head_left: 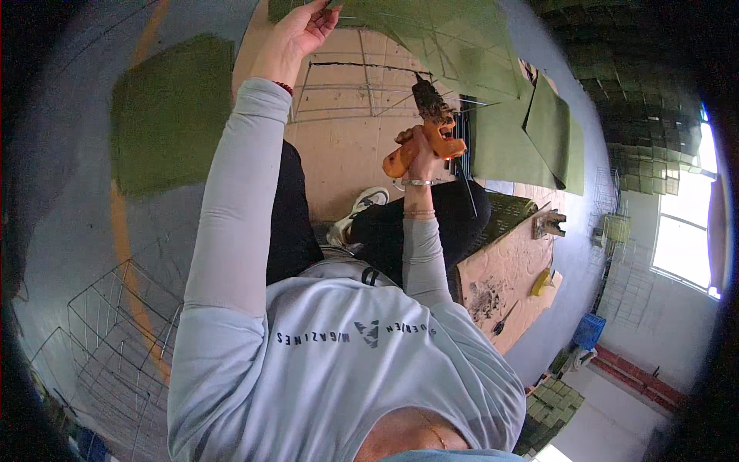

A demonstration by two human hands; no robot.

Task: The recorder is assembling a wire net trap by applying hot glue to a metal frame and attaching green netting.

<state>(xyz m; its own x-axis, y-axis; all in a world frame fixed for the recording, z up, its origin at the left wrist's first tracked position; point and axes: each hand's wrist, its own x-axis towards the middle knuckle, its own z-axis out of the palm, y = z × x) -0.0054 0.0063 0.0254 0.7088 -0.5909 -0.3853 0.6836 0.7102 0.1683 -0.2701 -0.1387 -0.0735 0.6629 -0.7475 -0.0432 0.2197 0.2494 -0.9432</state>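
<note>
My right hand [418, 154] is wrapped round the handle of an orange glue gun [444, 140]. Dark crust covers the gun's nozzle, which points away from me toward a thin wire frame [368, 65]. A thin black stick [467, 189] extends back from the gun. Up at the far left, my left hand [309, 29] has its fingers closed at the edge of an olive-green fabric sheet [454, 38]. This sheet hangs over part of the wire frame, above a tan board [339, 158]. A black line runs along one wire of the frame.
Another green sheet [173, 115] lies on the floor to my left, near wire baskets [115, 316]. More green fabric [531, 131] is at the right. A black-stained board [493, 285] holds scissors [504, 317] and a yellow item [543, 282]. Stacked green baskets [616, 77] stand beyond.
</note>
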